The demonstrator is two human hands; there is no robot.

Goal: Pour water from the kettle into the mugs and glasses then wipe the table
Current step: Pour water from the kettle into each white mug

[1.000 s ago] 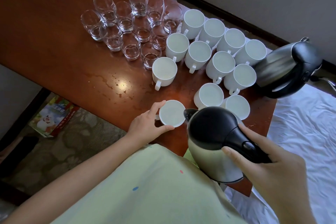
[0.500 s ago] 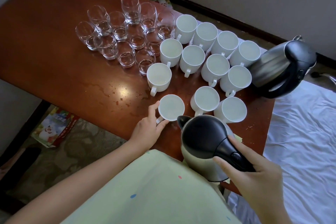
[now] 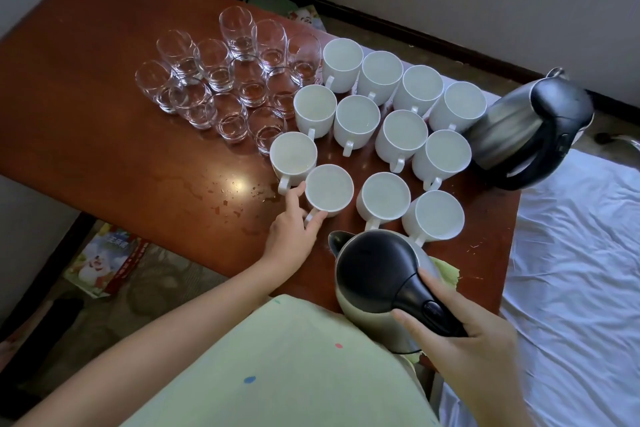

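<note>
Head view: left hand (image 3: 294, 236) pinching front mug (image 3: 329, 188), right hand (image 3: 474, 347) gripping kettle (image 3: 377, 281) handle just beside it; risk of spout clipping brim-full mug, spilling.

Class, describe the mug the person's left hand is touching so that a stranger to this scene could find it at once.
Start at the brown table and find the block of white mugs right of the glasses. Go to the row nearest the person. The mug is the leftmost of three there, just beyond the spout of the held kettle, and the only one with the left hand pinching its handle.
</note>
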